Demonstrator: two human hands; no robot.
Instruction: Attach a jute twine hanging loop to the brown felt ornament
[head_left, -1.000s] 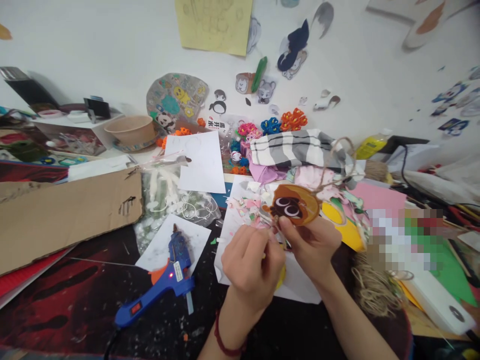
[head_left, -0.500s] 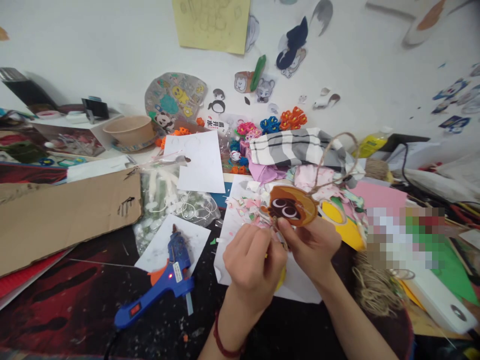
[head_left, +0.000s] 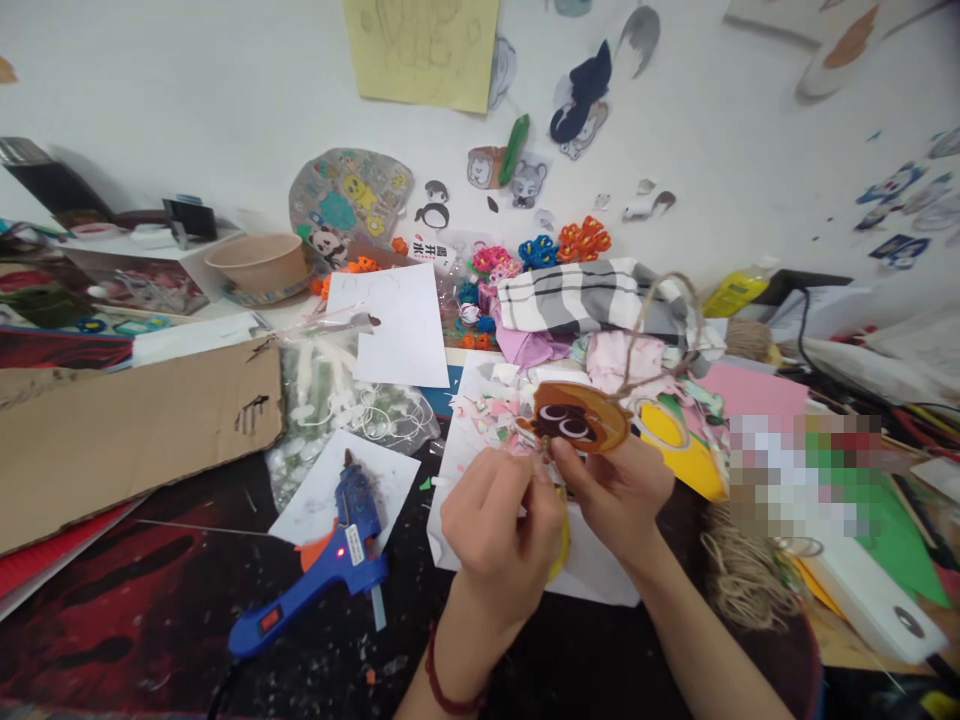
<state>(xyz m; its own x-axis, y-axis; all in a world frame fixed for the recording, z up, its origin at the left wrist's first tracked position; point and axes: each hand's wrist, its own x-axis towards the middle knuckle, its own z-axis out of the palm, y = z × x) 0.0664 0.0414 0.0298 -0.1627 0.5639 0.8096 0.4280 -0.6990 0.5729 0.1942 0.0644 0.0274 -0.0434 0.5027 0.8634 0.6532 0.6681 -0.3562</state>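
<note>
An orange-brown cut-out with a dark face and big round eyes (head_left: 589, 412) is held up in my right hand (head_left: 619, 495), its thumb and fingers closed on the lower edge. A twine loop (head_left: 637, 350) rises from the top of the cut-out. My left hand (head_left: 506, 525), with a dark red cord on the wrist, is closed in a pinch right beside the cut-out's lower left edge. A small brownish piece shows between the two hands, too small to make out. Under them lies a white paper sheet (head_left: 600, 570).
A blue glue gun (head_left: 330, 575) with a red light rests on the left by a white paper (head_left: 296, 515). Cardboard (head_left: 142, 430) lies far left. Paper scraps, a checked cloth (head_left: 570, 295), twine (head_left: 742, 570) and a white power strip (head_left: 870, 590) surround the right side.
The cut-out has tilted slightly and shifted a little left and down. Its twine loop and both hands have also moved slightly left.
</note>
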